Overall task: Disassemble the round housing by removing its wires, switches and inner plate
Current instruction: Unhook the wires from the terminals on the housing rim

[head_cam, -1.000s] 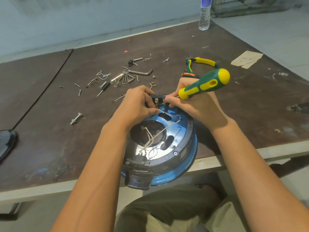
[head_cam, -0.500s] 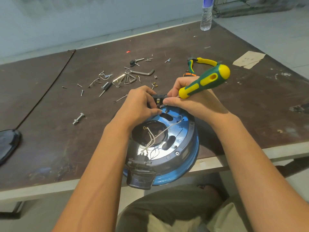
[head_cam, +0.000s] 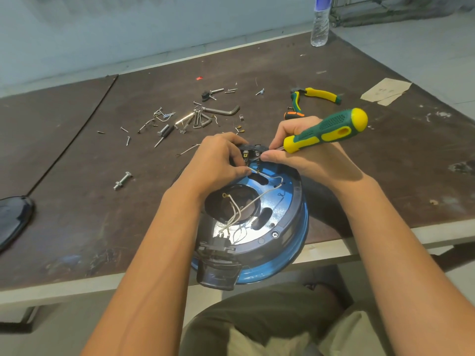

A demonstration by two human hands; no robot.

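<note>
The round housing (head_cam: 288, 242) lay at the near edge of the dark surface (head_cam: 77, 227), its blue rim jutting over the edge toward the person's lap. Inside it sat the shiny inner plate (head_cam: 279, 201), with slots and a round middle opening. White wires (head_cam: 241, 209) ran from a black connector block (head_cam: 218, 250) at the near rim, across the opening, to a small black switch (head_cam: 250, 152) at the far rim.

The left hand (head_cam: 218, 163) was curled at the switch — thumb and fingers pinching one white wire just below its terminals. The right hand (head_cam: 311, 158) gripped a green-and-yellow screwdriver (head_cam: 329, 129), handle pointing up and right, shaft aimed at the switch; the thumb lay beside the switch, and the tip was hidden.

Farther back lay green-and-yellow pliers (head_cam: 317, 95), a hex key (head_cam: 223, 111) amid scattered screws and clips, and a lone bolt (head_cam: 122, 180) to the left. A water bottle (head_cam: 320, 24) stood at the far edge, a paper scrap (head_cam: 385, 91) at far right.
</note>
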